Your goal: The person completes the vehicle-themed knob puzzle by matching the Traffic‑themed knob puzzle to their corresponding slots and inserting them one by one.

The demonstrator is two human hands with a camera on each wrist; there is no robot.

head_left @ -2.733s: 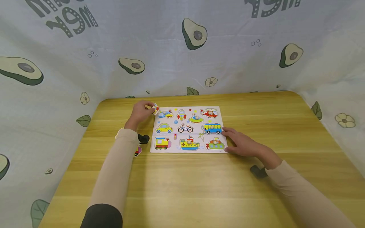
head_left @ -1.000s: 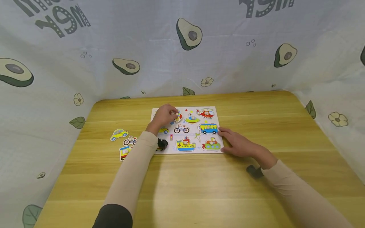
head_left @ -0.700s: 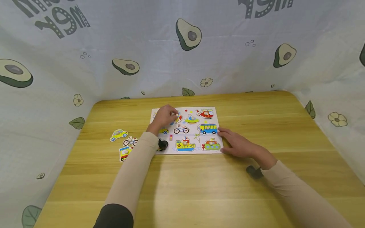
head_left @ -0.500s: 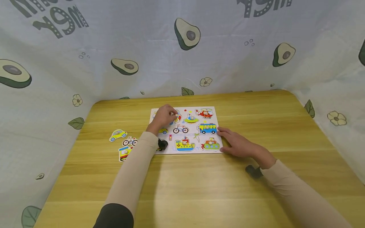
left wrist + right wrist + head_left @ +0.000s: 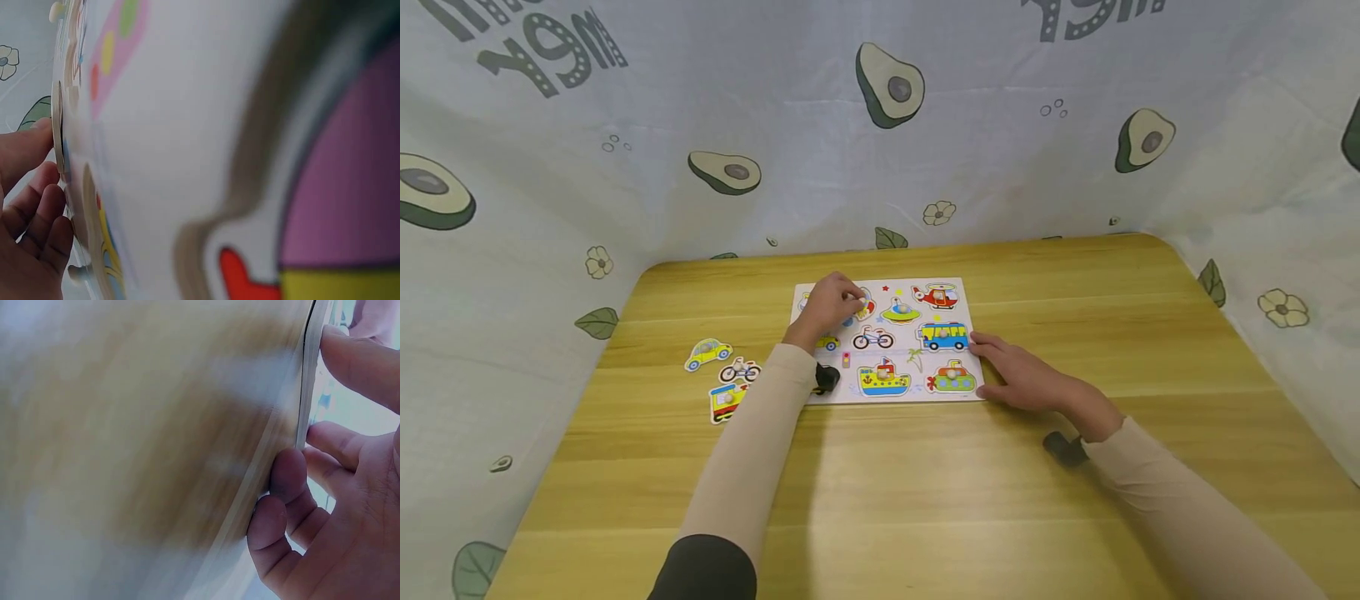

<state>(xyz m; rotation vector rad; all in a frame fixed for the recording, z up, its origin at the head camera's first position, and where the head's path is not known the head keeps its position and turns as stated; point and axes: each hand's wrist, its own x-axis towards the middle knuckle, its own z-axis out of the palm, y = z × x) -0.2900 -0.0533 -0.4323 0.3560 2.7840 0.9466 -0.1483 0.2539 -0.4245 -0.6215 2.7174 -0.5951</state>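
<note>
At the second place in the puzzle board (image 5: 844,392)'s top row, grips the rocket piece (image 5: 867,309) between thumb and fingers of the left hand (image 5: 826,308). Cannot tell whether fully seated. Rests the right hand (image 5: 1028,378) against the right edge, with loosely spread fingers. Lists, on the tabletop (image 5: 887,483) to the left: yellow car piece (image 5: 703,356), bicycle piece (image 5: 739,371), train piece (image 5: 722,404).
</note>
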